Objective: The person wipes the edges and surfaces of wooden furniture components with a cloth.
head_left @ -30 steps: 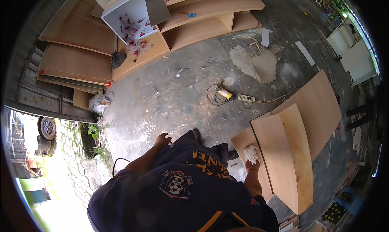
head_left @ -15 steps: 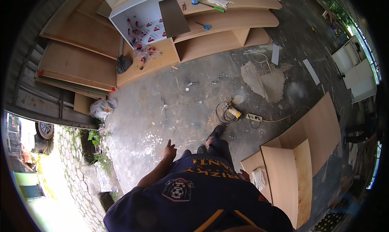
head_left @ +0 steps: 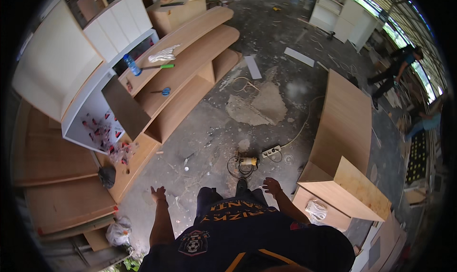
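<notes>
My left hand (head_left: 158,193) hangs in the air above the concrete floor with its fingers apart and nothing in it. Held out on the other side, my right hand (head_left: 272,186) is also bare, its fingers loosely spread. Nearest to it on the floor lies a yellow power tool (head_left: 248,161) with a coiled black cord. A white power strip (head_left: 272,151) is just beyond, with a pale cable running away from it. To my right stands an angled wooden panel piece (head_left: 350,177), apart from my hand, with a white cloth bundle (head_left: 316,210) at its near side.
At the left, a curved wooden shelf unit (head_left: 190,74) carries blue scissors (head_left: 165,91), a green-handled tool (head_left: 166,66), white gloves (head_left: 163,54) and a blue bottle (head_left: 132,65). White strips (head_left: 300,56) lie on the floor ahead. Another person (head_left: 397,72) bends at the far right.
My view has swung to the right, so the shelf unit now sits further left. My right hand has risen from beside my body and reaches out. A person has come into view at the far right.
</notes>
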The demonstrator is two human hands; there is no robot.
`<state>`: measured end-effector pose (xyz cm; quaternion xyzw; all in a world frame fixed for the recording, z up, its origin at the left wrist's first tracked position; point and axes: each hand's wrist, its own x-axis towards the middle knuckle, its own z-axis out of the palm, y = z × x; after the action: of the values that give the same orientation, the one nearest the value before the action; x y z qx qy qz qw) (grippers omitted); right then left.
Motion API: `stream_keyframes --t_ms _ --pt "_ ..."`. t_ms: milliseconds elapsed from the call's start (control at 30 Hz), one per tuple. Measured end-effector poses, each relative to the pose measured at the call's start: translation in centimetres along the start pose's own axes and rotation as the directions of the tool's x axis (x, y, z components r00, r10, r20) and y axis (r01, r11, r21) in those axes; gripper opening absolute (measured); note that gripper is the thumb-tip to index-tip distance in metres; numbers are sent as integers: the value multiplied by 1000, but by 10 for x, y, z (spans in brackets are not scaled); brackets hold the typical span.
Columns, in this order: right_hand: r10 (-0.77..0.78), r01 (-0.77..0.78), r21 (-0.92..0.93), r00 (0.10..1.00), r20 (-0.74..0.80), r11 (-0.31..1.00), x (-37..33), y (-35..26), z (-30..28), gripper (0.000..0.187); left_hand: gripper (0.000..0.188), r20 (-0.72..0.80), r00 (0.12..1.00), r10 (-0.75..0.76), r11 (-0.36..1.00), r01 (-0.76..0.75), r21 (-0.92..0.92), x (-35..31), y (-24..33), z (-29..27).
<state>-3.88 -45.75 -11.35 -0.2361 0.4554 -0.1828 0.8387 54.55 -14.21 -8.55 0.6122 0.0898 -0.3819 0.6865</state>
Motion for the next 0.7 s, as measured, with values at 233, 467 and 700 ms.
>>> stream_keyframes --t_ms 233,467,700 --pt "-160 213 20 787 -596 977 -76 15 -8 43 75 -256 952 -167 914 247 322 117 105 164" --pt "412 -276 315 457 -788 908 -174 214 104 31 58 -217 957 -194 924 253 286 225 181 191" --pt "313 -465 3 592 -743 885 -191 338 154 36 38 58 982 -182 977 174 120 262 180 199"
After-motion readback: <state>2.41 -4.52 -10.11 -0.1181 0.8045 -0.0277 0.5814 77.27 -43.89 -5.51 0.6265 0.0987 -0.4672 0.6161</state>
